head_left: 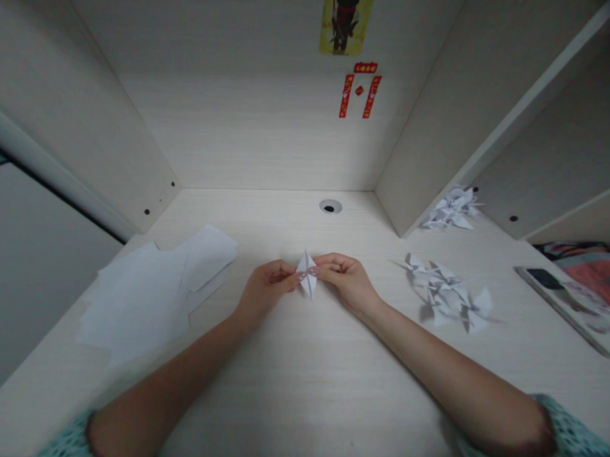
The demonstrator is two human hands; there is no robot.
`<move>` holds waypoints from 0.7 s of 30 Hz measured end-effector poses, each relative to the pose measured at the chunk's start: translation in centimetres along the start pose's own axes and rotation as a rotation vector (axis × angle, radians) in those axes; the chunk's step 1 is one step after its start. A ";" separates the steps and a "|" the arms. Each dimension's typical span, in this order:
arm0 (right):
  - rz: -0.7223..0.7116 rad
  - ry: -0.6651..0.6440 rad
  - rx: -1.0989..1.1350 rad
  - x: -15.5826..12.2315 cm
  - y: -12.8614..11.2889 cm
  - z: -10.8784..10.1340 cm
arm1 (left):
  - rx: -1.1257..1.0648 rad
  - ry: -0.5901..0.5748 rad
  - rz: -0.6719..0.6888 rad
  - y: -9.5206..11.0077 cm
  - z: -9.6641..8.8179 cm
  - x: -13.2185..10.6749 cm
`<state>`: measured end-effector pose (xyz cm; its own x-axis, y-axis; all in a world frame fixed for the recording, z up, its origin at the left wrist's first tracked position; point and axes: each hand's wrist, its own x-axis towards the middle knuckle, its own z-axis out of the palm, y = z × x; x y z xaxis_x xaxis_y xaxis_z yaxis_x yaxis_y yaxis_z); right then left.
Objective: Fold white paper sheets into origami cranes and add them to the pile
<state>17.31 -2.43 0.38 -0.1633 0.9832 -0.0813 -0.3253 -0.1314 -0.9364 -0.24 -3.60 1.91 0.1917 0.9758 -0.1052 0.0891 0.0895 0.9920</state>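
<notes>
Grips: both narrow, the left hand (267, 287) and right hand (346, 281) pinching one pointed, folded white paper form (307, 275) at mid-table. Loose white paper sheets (153, 290) lie left on the wood-grain table (299, 401). Two heaps of white paper cranes (445, 293) (453, 208) lie right. Lettering on the red wall banners (360, 90) is illegible.

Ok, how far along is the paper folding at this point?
Done: a heap of folded paper cranes and a second heap lie at the right of the desk. In hand: a pointed white paper piece, pinched between the left hand and right hand. Left: a stack of flat white paper sheets lies at the desk's left; their number is hard to tell.
</notes>
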 end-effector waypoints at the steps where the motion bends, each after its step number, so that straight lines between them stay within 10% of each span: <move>1: 0.001 -0.002 -0.010 0.0 0.0 0.0 | 0.014 -0.010 0.006 0.0 0.0 0.0; 10: -0.076 0.039 -0.188 -0.4 -0.1 0.5 | 0.033 0.001 -0.001 0.0 0.0 0.1; 21: -0.510 -0.040 -0.577 -1.0 0.0 0.4 | 0.018 -0.010 -0.067 0.3 0.1 0.0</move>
<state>17.11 -3.46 0.62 -0.1608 0.8977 0.4102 0.1657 0.4343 -0.8854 -0.15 -3.58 2.23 0.1947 0.9657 -0.1721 0.1197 0.1507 0.9813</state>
